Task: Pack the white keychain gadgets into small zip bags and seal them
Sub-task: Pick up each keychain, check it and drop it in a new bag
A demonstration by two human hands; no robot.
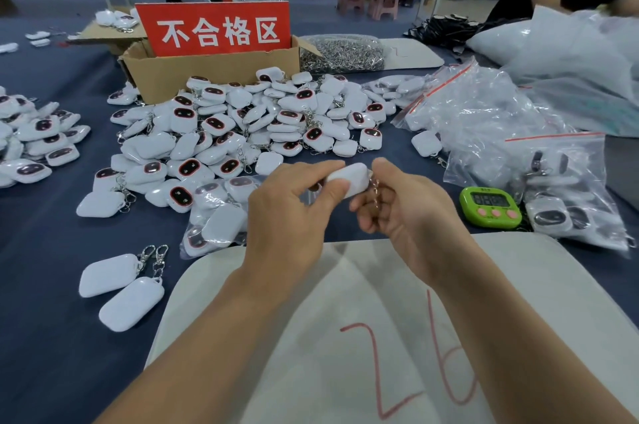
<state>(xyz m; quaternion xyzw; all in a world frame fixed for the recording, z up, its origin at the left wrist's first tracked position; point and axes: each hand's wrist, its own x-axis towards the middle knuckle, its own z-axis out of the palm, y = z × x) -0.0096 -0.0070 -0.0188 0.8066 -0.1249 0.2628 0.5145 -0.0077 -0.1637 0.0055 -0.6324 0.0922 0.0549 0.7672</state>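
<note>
Centre: the left hand (287, 212) and right hand (408, 212) pinch one white keychain gadget (349, 178) between them, fingers partly covering its ends and chain (375, 187); its face is hidden, and whether the clear film (308, 196) beneath is a zip bag cannot be told. Behind, a gadget heap (242, 126) hides the foot of a cardboard box (214, 74) on the worktop (52, 354); bagged gadgets (549, 219), at right beside a green timer (490, 207), reach the frame edge.

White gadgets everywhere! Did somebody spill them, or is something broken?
They sprawl in a loose heap before the cardboard box, tipped every way, some face down. Two gadgets lie apart, left of the white board. It looks like a work pile, not a spill; none looks broken.
</note>
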